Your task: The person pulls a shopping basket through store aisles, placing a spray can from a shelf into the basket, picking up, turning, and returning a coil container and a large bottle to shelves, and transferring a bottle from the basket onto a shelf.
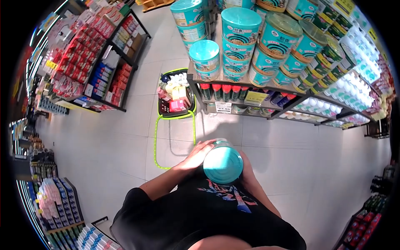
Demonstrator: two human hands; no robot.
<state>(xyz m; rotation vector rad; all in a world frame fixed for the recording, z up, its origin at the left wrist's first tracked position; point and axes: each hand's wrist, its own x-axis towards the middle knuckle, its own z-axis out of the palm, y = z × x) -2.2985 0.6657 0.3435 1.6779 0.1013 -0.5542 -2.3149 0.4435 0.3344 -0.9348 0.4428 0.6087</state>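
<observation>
Both forearms (164,182) angle inward in front of the black shirt (166,212) – the left grip (198,156) lies along one side of the teal-lidded canister (223,165), fingers reaching forward, while the right grip (247,166) cups the other (its fingertips are hidden). Together they clasp it before the torso, lid towards the camera – the green-rimmed basket (175,117) stands ahead, to the left.

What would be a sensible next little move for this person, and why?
Perhaps lower the tub toward the basket. The left hand and right hand hold it from both sides, and the basket stands on the floor ahead, slightly left, with other goods in it.
</observation>
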